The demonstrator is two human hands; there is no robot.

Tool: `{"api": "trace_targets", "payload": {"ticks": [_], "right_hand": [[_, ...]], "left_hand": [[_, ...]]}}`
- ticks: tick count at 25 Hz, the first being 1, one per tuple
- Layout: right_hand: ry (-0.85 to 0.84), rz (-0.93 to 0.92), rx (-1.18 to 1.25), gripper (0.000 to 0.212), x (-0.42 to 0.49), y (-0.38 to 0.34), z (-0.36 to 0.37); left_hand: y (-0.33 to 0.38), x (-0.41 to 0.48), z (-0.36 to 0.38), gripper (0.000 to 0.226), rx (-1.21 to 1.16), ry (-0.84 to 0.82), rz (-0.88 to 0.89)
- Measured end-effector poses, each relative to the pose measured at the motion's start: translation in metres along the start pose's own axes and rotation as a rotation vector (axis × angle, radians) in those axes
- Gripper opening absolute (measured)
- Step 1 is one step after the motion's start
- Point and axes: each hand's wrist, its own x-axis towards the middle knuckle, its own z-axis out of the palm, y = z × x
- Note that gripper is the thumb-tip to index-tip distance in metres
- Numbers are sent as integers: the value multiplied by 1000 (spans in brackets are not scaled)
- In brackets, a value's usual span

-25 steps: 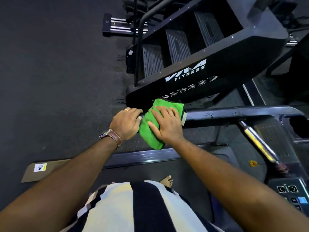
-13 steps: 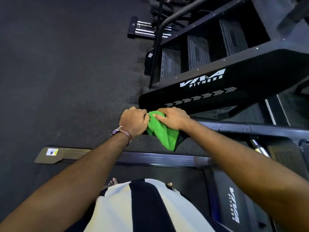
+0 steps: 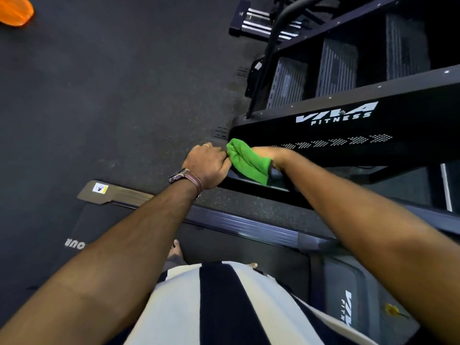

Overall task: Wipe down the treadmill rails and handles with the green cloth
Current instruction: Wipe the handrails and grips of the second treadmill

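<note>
While we stand on the treadmill deck (image 3: 249, 247), our right hand (image 3: 270, 155) is closed around the green cloth (image 3: 249, 161) on the black handrail (image 3: 251, 183). Left hand (image 3: 206, 165) curls over the rail end, fingers touching the cloth. Beyond our fingers: dark speckled gym floor (image 3: 112, 95), black stair machine (image 3: 348, 125).

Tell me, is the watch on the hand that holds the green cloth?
No, the watch is on the left hand; the right hand holds the green cloth.

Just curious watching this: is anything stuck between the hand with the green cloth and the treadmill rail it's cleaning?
Nothing visible. The right hand presses the green cloth straight onto the rail; the left hand grips beside it.
</note>
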Motion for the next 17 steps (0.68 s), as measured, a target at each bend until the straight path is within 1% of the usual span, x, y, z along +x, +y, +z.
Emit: {"api": "trace_targets", "payload": {"ticks": [2, 4, 5, 6, 8, 9, 10, 12, 13, 15, 16, 17], "right_hand": [[126, 2, -30, 40, -23, 9, -1], [160, 47, -65, 56, -35, 16, -2], [166, 87, -74, 60, -31, 10, 0], [150, 84, -84, 60, -26, -2, 0], [107, 37, -102, 52, -12, -31, -1], [133, 11, -130, 49, -12, -41, -2], [183, -1, -174, 52, -17, -42, 0], [347, 19, -239, 61, -37, -24, 14], [479, -13, -319, 63, -48, -10, 27], [806, -137, -484, 63, -72, 13, 62], [952, -169, -546, 62, -77, 20, 82], [1065, -146, -587, 61, -75, 25, 105]], "left_hand": [[1, -1, 1, 41, -10, 21, 17], [2, -1, 1, 41, -2, 14, 17], [2, 0, 0, 41, 5, 7, 2], [2, 0, -2, 43, 8, -5, -20], [4, 0, -5, 48, 12, -20, -30], [4, 0, -7, 47, -2, -16, -22], [3, -1, -7, 45, -30, -14, -16], [2, -2, -6, 42, -56, -17, -3], [1, -3, -4, 44, -28, -19, 11], [0, 0, 0, 49, 14, -23, 25], [-1, 0, 2, 49, 19, -25, 24], [-1, 0, 3, 48, 19, -32, 22]]}}
